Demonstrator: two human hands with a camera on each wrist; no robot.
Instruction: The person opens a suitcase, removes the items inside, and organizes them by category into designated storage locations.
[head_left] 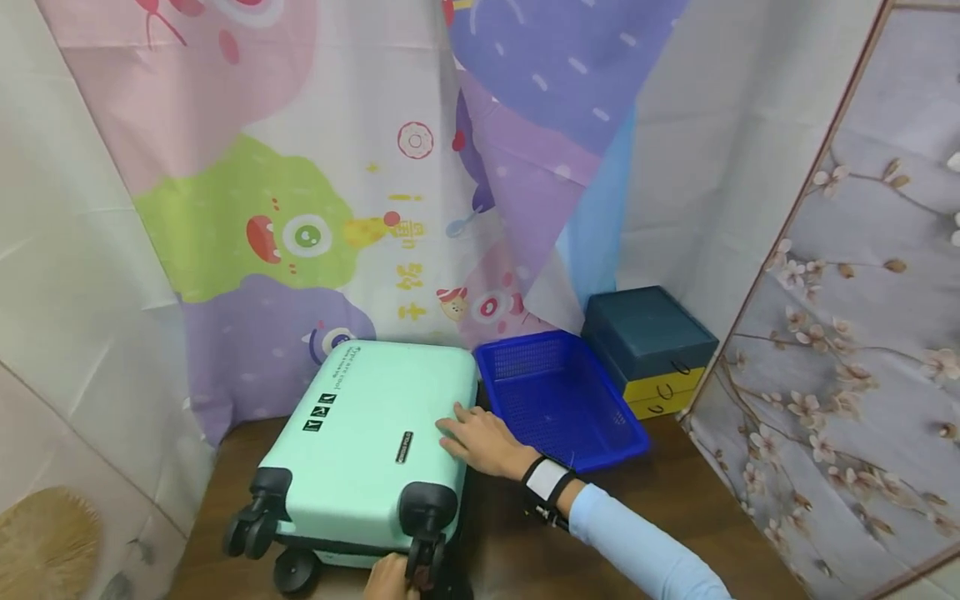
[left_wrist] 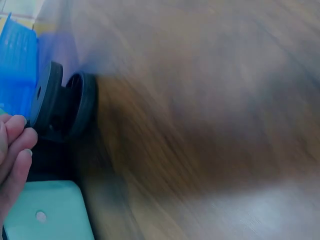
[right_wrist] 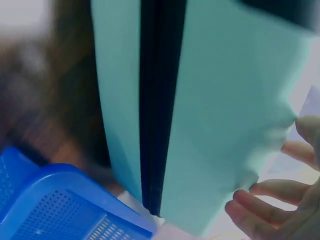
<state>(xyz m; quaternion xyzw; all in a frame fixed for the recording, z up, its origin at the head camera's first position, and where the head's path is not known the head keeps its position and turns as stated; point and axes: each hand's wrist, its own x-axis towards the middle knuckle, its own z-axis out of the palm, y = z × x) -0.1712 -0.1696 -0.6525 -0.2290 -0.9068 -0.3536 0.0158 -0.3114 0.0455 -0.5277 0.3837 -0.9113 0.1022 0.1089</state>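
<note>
A mint-green hard-shell suitcase [head_left: 375, 417] lies flat on a brown table, its black wheels toward me. My right hand [head_left: 480, 437] rests on the top shell near its right edge, fingers spread; in the right wrist view the fingertips [right_wrist: 265, 187] touch the shell. Down the suitcase's side runs a black zipper seam [right_wrist: 159, 110]. At the near end, my left hand [head_left: 388, 577] is beside the right-hand wheel [head_left: 426, 550]. Its curled fingers [left_wrist: 17, 142] pinch at the zipper seam close to that wheel, and the pull itself is hidden by them.
A blue plastic basket [head_left: 630, 442] stands right of the suitcase. Behind it sits a dark teal and yellow box [head_left: 652, 333]. Printed curtains [head_left: 300, 225] hang at the back, and a flowered panel [head_left: 847, 375] bounds the right. Brown tabletop [head_left: 517, 558] shows in front.
</note>
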